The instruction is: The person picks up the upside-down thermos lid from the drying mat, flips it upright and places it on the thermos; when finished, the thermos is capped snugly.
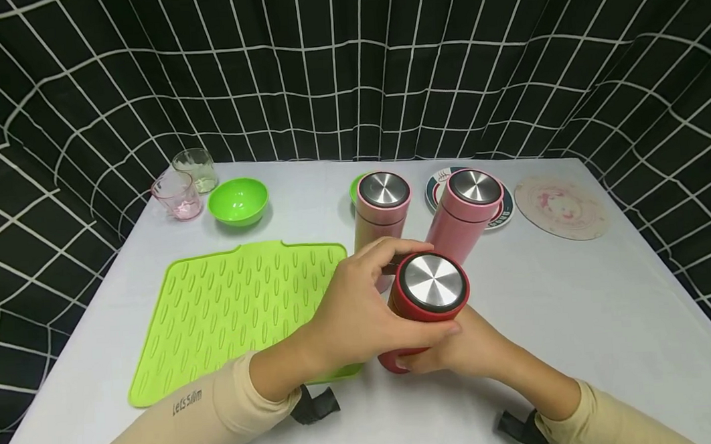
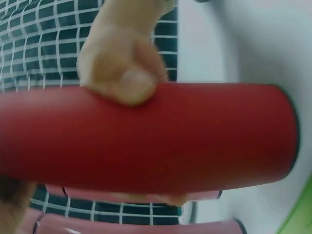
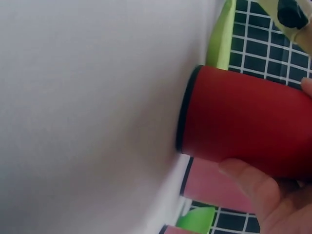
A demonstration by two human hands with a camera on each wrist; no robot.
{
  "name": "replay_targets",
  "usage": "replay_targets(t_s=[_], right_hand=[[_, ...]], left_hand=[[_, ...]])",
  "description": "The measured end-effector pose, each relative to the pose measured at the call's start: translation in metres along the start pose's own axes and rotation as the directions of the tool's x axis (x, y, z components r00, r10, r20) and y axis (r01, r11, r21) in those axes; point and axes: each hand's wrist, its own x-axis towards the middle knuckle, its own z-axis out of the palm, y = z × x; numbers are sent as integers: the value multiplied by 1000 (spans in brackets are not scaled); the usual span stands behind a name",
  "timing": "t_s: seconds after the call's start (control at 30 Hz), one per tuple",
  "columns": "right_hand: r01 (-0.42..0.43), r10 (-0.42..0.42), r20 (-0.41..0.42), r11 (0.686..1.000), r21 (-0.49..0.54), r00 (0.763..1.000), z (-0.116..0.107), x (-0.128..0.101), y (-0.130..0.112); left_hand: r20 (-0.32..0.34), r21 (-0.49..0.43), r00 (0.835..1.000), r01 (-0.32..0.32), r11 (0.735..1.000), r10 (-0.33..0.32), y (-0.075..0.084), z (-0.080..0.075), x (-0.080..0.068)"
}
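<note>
Hands meet on a red thermos flask [image 1: 423,305] that stands near the middle of the white worktop [image 1: 607,303], toward its front edge. The left hand [image 1: 354,316] curls round the flask's upper body just below the steel-topped lid [image 1: 432,281], thumb on the near side and fingers wrapped over the far side. The right hand [image 1: 459,351] grips the lower body near the base, its fingers closed round it. In the left wrist view a thumb [image 2: 122,78] presses on the red wall; in the right wrist view the flask's dark-rimmed base [image 3: 187,112] sits at the worktop surface.

Just behind the red flask stand two pink thermos flasks, one to the left [image 1: 382,210] and one to the right [image 1: 466,209], both with steel-topped lids. The right one stands by a round patterned coaster [image 1: 506,211]. A pale round mat [image 1: 562,206] lies toward the back right corner. A green ridged silicone mat [image 1: 233,309] lies on the left half, partly under the left forearm. At the back left corner are a green bowl [image 1: 238,201], a pink glass [image 1: 177,194] and a clear glass [image 1: 196,169].
</note>
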Motion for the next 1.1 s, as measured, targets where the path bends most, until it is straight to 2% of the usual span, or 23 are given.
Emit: replay_targets(t_s=[0.13, 0.3, 0.5, 0.7, 0.77, 0.97, 1.1], right_hand=[[-28, 28, -7, 1000, -10, 1000, 0, 0, 0], [-60, 60, 1, 998, -21, 998, 0, 1, 0], [-86, 86, 6, 996, -7, 996, -1, 0, -1], [-81, 81, 8, 997, 1, 997, -2, -2, 1], [-74, 74, 10, 997, 7, 997, -2, -2, 1], [-59, 59, 7, 998, 8, 998, -2, -2, 1], [-60, 60, -7, 998, 7, 998, -2, -4, -1]], left_hand=[[95, -91, 995, 33, 995, -24, -6, -8, 6], [227, -172, 969, 140, 975, -99, -13, -16, 12], [343, -317, 937, 176, 932, -60, -25, -17, 18], [418, -418, 908, 221, 881, -30, -35, -16, 23], [435, -431, 900, 231, 872, -23, -36, -15, 24], [454, -414, 891, 231, 881, -20, -35, -17, 25], [450, -342, 893, 205, 917, -33, -30, -18, 20]])
